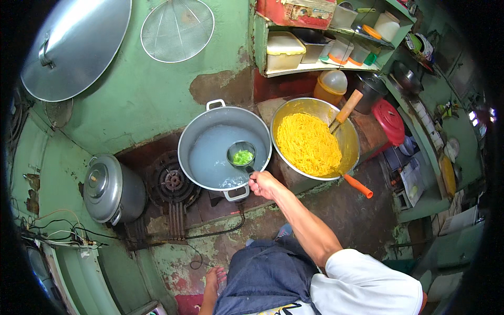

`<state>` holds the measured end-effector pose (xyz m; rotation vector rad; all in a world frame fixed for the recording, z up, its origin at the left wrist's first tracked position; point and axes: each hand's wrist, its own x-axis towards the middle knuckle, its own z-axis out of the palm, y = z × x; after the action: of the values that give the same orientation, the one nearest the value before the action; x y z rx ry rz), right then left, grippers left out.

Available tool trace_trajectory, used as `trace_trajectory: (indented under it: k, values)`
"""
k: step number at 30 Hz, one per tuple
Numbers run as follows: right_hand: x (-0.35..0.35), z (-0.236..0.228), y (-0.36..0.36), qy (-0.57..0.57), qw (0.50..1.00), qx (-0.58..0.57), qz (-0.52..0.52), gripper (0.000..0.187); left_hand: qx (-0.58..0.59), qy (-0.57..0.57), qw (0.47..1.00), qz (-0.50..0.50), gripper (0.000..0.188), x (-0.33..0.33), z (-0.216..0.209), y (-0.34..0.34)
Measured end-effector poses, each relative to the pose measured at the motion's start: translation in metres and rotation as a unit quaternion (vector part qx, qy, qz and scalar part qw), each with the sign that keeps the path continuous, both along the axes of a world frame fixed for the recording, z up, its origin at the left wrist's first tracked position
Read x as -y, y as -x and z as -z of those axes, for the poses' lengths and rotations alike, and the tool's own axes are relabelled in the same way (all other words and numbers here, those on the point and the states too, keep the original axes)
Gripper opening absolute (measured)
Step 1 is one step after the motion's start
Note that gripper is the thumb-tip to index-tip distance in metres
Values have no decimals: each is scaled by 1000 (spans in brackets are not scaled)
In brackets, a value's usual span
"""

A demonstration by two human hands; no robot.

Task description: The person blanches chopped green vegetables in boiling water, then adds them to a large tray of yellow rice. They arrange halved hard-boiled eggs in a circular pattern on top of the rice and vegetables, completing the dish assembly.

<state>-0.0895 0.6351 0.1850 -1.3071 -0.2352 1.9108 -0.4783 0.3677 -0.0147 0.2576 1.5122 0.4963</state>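
My right hand [263, 185] is closed round the dark handle of a small round strainer [230, 155]. Chopped green vegetables [243, 157] lie in its bowl, low over or at the cloudy water in a large grey pot [193, 179]; I cannot tell whether it touches the water. My left hand [217, 276] hangs low beside my dark apron, fingers apart, holding nothing. Right of the pot stands a wide metal basin [353, 148] filled with yellow noodles [308, 144]. A wooden-handled utensil [347, 107] and an orange-handled one [359, 186] rest in it.
A lidded pot [122, 189] and a gas burner [173, 180] are on the left. A big lid [79, 47] and a mesh skimmer [178, 29] hang on the green wall. Containers fill the shelf [315, 66] above the basin. A red lid [388, 123] stands farther right.
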Motion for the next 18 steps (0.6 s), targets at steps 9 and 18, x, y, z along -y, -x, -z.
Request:
trace_trajectory:
  k: [9,18]
  values:
    - [0,22,-7,51,982,171,-62,16,-11,21,1000,19,26,-3,-12,5]
    - [-10,21,1,64,995,76,-21,14,-5,3,1000,11,25,8,-13,-2]
